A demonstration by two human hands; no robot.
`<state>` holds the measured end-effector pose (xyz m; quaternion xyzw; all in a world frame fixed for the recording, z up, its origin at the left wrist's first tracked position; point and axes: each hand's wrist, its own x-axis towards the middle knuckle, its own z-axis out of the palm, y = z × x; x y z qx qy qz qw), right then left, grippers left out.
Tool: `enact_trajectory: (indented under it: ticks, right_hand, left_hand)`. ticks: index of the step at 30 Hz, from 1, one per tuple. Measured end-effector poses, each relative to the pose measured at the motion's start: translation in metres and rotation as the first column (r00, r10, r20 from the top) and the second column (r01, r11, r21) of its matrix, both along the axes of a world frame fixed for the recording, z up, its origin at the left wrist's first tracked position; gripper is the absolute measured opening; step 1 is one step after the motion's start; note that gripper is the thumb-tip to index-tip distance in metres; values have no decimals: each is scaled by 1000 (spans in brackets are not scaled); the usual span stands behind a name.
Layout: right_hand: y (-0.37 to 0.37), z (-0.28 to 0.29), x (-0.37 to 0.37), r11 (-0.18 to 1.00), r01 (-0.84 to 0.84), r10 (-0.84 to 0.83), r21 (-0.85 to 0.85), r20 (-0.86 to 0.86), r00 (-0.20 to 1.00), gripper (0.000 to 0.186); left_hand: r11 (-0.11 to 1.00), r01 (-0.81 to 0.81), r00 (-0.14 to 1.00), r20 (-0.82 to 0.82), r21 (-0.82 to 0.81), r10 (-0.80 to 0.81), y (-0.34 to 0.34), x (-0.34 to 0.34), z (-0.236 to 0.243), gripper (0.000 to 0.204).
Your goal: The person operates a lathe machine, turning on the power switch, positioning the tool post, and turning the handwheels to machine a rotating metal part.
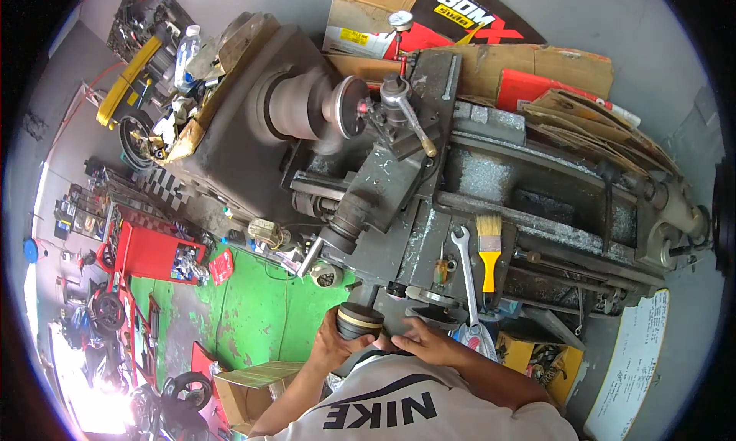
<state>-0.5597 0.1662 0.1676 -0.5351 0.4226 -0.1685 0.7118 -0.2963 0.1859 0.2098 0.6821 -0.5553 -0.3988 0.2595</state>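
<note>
At the front of a metal lathe, my left hand [331, 347] is wrapped around a dark round handwheel [359, 318] with a pale ring. My right hand [428, 341] is beside it, fingers apart and nothing visible in them, just below a second dark wheel [433, 312]. Farther away, the lathe chuck [297, 107] is blurred by spinning and carries a round metal workpiece [350, 107]. Close to the workpiece's right side stands the tool post [395, 96] with its clamping lever [418, 130]. Whether the cutting tip touches the metal I cannot tell.
A combination spanner [464, 268], a yellow-handled brush [490, 249] and a screwdriver [441, 269] lie on the carriage. Metal chips [483, 176] cover the bed. A dial gauge [400, 21] stands behind the tool post. Cardboard boxes [249, 395] sit low on the left.
</note>
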Motion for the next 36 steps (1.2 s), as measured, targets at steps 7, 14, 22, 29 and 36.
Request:
enact_trajectory:
  ticks: [7, 14, 22, 29, 36]
  right_hand:
    - [15, 19, -39, 956, -240, 286, 167, -363, 887, 72]
    - [38, -34, -56, 919, -275, 380, 282, -457, 804, 83]
    - [42, -62, -54, 917, -205, 366, 342, -516, 775, 86]
    - [50, -60, -52, 972, -21, 175, 233, -664, 727, 84]
    - [61, -95, -20, 859, 495, -408, 130, -410, 816, 93]
  left_hand:
    - [1000, 4, 1000, 6, 17, -4, -2, -2, 6, 98]
    - [999, 0, 1000, 27, 38, -1, -1, -1, 5, 98]
    - [999, 3, 999, 36, 35, -4, -2, -1, 7, 98]
    - [999, 42, 999, 17, -7, -42, -2, -1, 8, 95]
    - [993, 52, 993, -109, 106, -40, -4, 8, -1, 98]
